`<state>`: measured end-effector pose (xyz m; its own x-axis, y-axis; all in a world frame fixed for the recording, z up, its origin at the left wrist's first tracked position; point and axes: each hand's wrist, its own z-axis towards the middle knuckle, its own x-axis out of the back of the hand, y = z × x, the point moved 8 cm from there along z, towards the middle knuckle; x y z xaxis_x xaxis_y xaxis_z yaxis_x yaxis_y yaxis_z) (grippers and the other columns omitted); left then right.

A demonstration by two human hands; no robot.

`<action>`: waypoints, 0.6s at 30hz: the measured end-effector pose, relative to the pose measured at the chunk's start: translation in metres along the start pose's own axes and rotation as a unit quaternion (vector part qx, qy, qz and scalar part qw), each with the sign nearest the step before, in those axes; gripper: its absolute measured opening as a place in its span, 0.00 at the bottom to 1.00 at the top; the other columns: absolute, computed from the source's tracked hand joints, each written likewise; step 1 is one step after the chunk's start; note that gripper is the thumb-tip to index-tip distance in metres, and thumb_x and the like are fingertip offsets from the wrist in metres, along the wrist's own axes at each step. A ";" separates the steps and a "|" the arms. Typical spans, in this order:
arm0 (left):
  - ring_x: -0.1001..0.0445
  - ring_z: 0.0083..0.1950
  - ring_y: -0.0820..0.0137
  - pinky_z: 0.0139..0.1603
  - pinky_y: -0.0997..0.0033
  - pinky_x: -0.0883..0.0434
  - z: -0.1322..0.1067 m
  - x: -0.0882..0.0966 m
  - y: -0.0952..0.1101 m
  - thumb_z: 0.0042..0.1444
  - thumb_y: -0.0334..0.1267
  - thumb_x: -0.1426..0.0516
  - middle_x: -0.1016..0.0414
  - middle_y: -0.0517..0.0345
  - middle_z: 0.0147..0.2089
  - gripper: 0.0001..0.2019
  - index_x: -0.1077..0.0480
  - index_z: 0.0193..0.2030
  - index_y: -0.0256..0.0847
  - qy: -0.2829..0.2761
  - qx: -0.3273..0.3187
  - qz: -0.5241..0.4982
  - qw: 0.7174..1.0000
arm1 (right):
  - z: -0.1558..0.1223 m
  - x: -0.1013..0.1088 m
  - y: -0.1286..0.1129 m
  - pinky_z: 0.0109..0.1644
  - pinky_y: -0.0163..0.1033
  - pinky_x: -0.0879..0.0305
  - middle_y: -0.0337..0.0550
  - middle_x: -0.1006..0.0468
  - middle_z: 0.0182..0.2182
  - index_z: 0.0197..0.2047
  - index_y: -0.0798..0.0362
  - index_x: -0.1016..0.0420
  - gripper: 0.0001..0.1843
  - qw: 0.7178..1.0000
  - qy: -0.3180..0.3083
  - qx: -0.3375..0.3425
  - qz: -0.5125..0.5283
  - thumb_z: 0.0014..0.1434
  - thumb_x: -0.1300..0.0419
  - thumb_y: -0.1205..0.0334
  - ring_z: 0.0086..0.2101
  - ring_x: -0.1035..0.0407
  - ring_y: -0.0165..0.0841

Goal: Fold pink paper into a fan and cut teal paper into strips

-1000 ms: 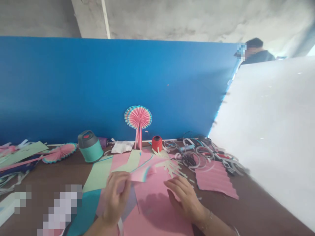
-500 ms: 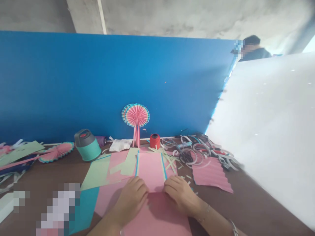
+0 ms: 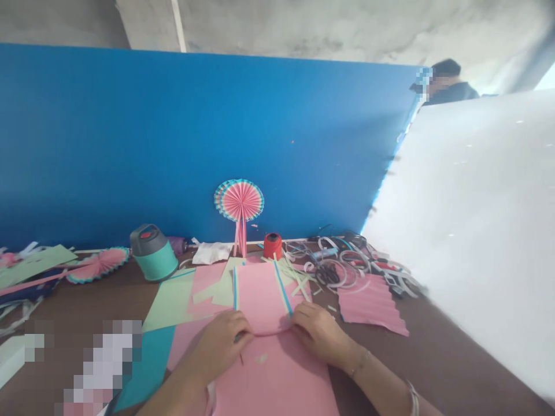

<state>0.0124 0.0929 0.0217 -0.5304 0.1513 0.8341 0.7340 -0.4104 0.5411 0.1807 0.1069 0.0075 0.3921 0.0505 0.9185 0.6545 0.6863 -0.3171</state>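
Note:
A pink paper strip [image 3: 262, 292] with blue and cream bands along its two long sides lies in front of me. Its near edge is curled up between my hands. My left hand [image 3: 229, 338] pinches the left corner of that edge, thumb and fingers together. At the right corner my right hand [image 3: 318, 329] grips the strip with bent fingers. Beneath both hands spreads a larger pink paper sheet [image 3: 277, 381]. A round pleated paper fan [image 3: 239, 200] in pink, cream and blue stands against the blue partition.
A teal jar with a grey lid [image 3: 154, 257] and a red thread spool [image 3: 272, 247] stand at the back. Right lie tangled cables [image 3: 333, 271] and a pleated pink sheet [image 3: 370, 303]. Left are green paper [image 3: 169, 300], blue paper [image 3: 150, 364] and another fan [image 3: 102, 264]. Someone sits beyond the white partition [image 3: 472, 202].
The strip's near edge has lifted into a curl and its far end has shifted left. My left hand has moved slightly left and turned, its pinch now showing.

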 end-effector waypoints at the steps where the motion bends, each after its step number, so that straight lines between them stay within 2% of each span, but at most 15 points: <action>1: 0.32 0.38 0.70 0.40 0.72 0.38 0.000 0.002 -0.003 0.56 0.36 0.48 0.28 0.61 0.32 0.09 0.31 0.27 0.43 -0.003 0.013 -0.007 1.000 | 0.000 0.002 0.003 0.40 0.38 0.42 0.44 0.28 0.32 0.34 0.54 0.28 0.08 1.000 0.006 -0.010 0.029 0.59 0.49 0.69 0.36 0.36 0.34; 8: 0.31 0.35 0.72 0.36 0.75 0.37 0.000 0.000 -0.022 0.52 0.34 0.48 0.30 0.60 0.32 0.07 0.32 0.25 0.41 -0.019 0.061 -0.070 0.996 | 0.001 0.004 0.016 0.38 0.35 0.39 0.41 0.30 0.31 0.28 0.54 0.29 0.07 0.984 0.030 -0.055 0.166 0.58 0.45 0.66 0.35 0.35 0.31; 13: 0.31 0.37 0.71 0.39 0.73 0.36 0.000 -0.001 -0.027 0.49 0.34 0.47 0.30 0.60 0.34 0.05 0.32 0.25 0.41 -0.015 0.062 -0.109 0.992 | 0.002 0.006 0.017 0.39 0.36 0.39 0.41 0.30 0.30 0.25 0.54 0.31 0.08 0.980 0.038 -0.064 0.182 0.56 0.45 0.69 0.33 0.35 0.30; 18: 0.31 0.37 0.73 0.40 0.75 0.35 0.000 0.000 -0.031 0.48 0.32 0.46 0.31 0.61 0.35 0.04 0.31 0.25 0.41 -0.043 0.055 -0.148 0.987 | 0.002 0.006 0.019 0.37 0.36 0.39 0.40 0.30 0.28 0.24 0.54 0.33 0.09 0.981 0.039 -0.073 0.175 0.56 0.45 0.67 0.32 0.36 0.31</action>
<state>-0.0102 0.1053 0.0051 -0.6934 0.3282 0.6415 0.5970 -0.2369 0.7665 0.1937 0.1220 0.0072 0.6538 0.2053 0.7283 0.5543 0.5252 -0.6456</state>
